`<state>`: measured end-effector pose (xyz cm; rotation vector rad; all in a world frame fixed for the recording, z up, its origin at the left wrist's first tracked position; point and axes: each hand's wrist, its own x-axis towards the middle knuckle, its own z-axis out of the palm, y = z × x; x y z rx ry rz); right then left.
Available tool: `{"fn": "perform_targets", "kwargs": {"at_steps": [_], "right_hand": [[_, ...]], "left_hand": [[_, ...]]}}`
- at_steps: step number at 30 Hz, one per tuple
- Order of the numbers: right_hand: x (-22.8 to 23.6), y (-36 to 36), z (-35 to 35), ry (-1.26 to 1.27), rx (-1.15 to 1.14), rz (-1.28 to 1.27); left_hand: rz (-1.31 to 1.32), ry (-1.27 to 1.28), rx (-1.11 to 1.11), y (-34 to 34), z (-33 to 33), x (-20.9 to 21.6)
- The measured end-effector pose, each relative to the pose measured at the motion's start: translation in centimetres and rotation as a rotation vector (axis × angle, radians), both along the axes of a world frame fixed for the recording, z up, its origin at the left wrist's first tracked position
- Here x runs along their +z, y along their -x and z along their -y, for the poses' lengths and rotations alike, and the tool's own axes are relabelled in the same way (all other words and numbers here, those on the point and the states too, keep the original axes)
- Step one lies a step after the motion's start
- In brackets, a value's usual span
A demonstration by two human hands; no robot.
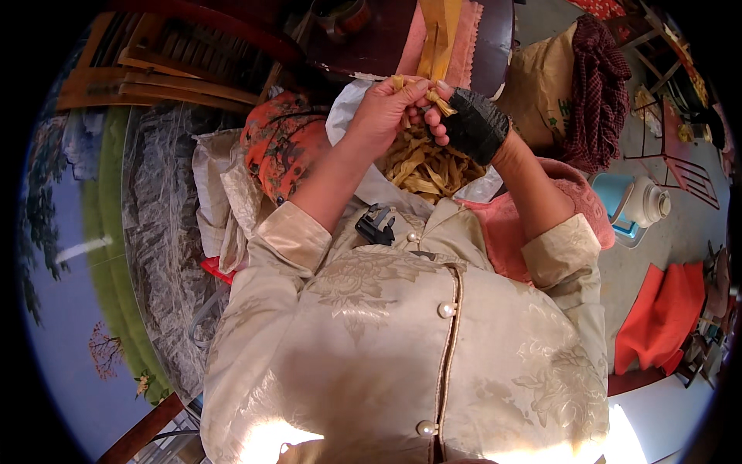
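Note:
Both my hands meet in front of me, above a white bag [350, 108] of dried yellow plant strips [430, 164] that look like corn husk. My left hand [381, 114] is bare and closed, and pale strip ends stick out by its thumb and finger. In a black fingerless covering, my right hand [473, 125] pinches a short yellow husk strip [441, 102] between thumb and fingers. The fingertips of the two hands nearly touch, so part of the strip is hidden. Just beyond them, long flat yellow strips [442, 37] lie over a pink towel [469, 39].
A dark red table [371, 58] carries a metal cup [340, 19]. Slatted wooden furniture [189, 54] and orange flowered cloth [286, 143] are at left. To the right stand a brown sack [537, 89], a checked cloth [599, 93] and a white-and-blue jug [638, 203].

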<state>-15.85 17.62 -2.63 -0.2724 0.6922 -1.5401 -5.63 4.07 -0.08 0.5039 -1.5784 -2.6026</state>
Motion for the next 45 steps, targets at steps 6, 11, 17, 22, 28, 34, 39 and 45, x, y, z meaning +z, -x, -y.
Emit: {"fn": "perform_targets", "kwargs": {"at_steps": [6,11,17,22,28,34,39,45], "right_hand": [[1.3,-1.2,0.1,-0.235,-0.094,-0.421],[1.1,-1.2,0.2,-0.102,-0.083,-0.171],[5.3,-2.9,-0.3,-0.204,-0.094,-0.960],[5.9,-3.8,-0.9,-0.190,-0.204,-0.843],[3.1,1.9,-2.6,-0.269,-0.778,-0.610],[-0.7,7.6,-7.2,-0.214,-1.161,-0.200],[-2.9,8.6,-8.6,-0.360,-1.202,-0.128],[-7.8,10.0,-8.4,-0.519,-1.198,-0.134]], "left_hand": [[-0.067,0.211,0.108,0.1,0.2,-0.5],[-0.137,-0.264,-0.032,0.2,-0.3,0.2],[-0.178,-0.202,0.098,0.8,-0.3,0.7],[-0.068,-0.218,0.114,0.8,0.6,1.7],[0.017,-0.501,-0.088,0.6,1.6,1.3],[0.120,-0.315,0.050,-0.1,0.8,0.2],[0.276,-0.248,0.170,-1.1,-1.3,1.2],[0.233,-0.364,-0.001,-1.5,-1.9,0.1]]}}
